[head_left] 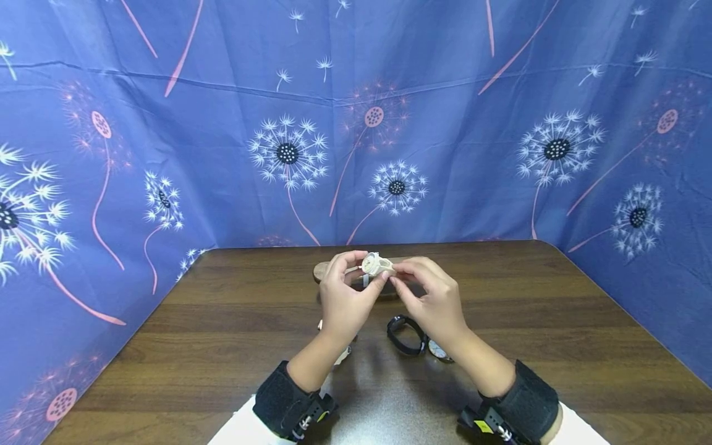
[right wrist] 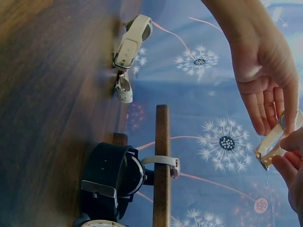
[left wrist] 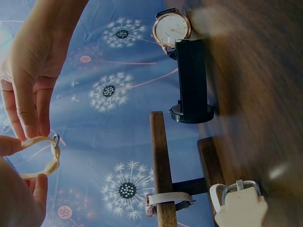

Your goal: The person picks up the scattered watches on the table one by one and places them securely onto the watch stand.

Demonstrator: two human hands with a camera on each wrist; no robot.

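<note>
From overhead, both hands are holding a cream-strapped wristwatch (head_left: 374, 264) in the air above the wood-grain table (head_left: 556, 321), in front of a blue dandelion-print curtain (head_left: 473, 154). The left hand (head_left: 347, 300) is pinching it near the dial between thumb and fingers, while the right hand (head_left: 431, 293) is clamping thumb and forefinger on its strap. A wooden stand (head_left: 321, 271) is showing partly behind the hands. Nearer the person, a black-strapped watch (head_left: 406, 337) is resting just beside a white-dialled watch (head_left: 438, 351), which the right forearm is partly covering.

From the left wrist, the cream strap is making a loop between the two hands, with fingertips pressing on it from both sides. A white-strapped watch (left wrist: 173, 197) is hanging around the stand's upper bar.

From the right wrist, the fingers of both hands are meeting at the cream strap, its buckle end pointing down. Across the table, a buckled cream watch (right wrist: 130, 49) and a smaller pale strap (right wrist: 124, 92) are lying close together.
</note>
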